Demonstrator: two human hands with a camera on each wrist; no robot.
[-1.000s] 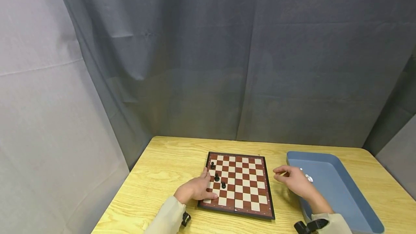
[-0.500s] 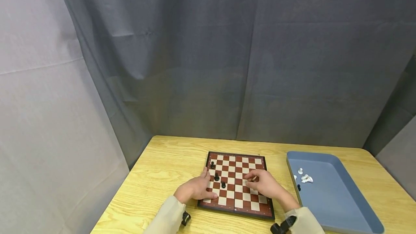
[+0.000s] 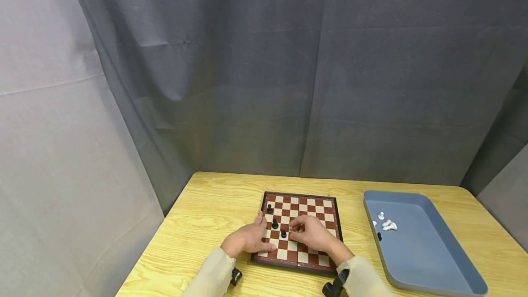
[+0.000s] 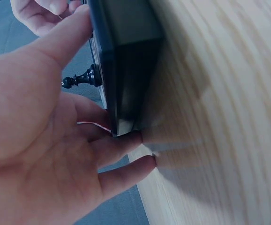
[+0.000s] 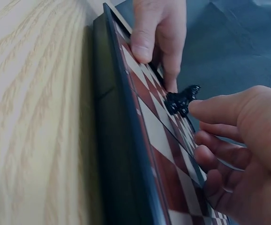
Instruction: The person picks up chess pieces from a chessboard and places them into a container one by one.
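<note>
A folding chessboard (image 3: pixel 315 204) lies opened flat on the wooden table. Three black chess pieces stand near its left side, at the back (image 3: pixel 270 208), in the middle (image 3: pixel 275 224) and nearest the right hand (image 3: pixel 283 233). My left hand (image 3: pixel 247 239) rests along the board's left edge, fingers extended and thumb on top; in the left wrist view its fingertips (image 4: pixel 147 161) reach the tabletop. My right hand (image 3: pixel 315 234) hovers over the board, thumb and bent fingers apart just beside the nearest black piece. In the right wrist view the thumb overlaps the black pieces (image 5: pixel 180 101); contact is unclear.
Right of the board stands a blue-grey tray (image 3: pixel 433 246). White chess pieces (image 3: pixel 389 226) and a small black piece (image 3: pixel 379 236) lie near its left wall. A grey curtain (image 3: pixel 264 81) hangs behind the table.
My right hand has travelled left from the tray's edge, across the board, to the nearest black piece. More of the pieces in the tray now show. The left hand stays put.
</note>
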